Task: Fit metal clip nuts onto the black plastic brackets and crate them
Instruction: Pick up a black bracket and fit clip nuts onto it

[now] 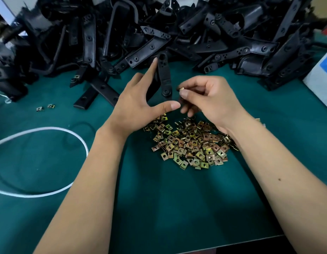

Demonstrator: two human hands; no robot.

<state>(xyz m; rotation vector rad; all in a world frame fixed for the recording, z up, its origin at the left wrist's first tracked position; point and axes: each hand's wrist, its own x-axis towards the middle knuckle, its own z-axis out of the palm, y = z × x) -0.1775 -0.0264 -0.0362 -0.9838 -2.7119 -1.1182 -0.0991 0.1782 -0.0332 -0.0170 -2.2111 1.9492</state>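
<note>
Left hand [139,101] holds a bracket [164,77] upright; right hand [210,99] pinches a clip nut [181,89] above the nut pile [192,143].

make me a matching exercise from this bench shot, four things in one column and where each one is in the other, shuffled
Things:
1. bracket
2. single clip nut
3. clip nut pile
4. white cord

Places:
a. looped on the green mat, far left
b. held by the left hand
c. loose on the mat beneath both wrists
d. pinched in the right hand

Pairs: 1-b, 2-d, 3-c, 4-a
</note>
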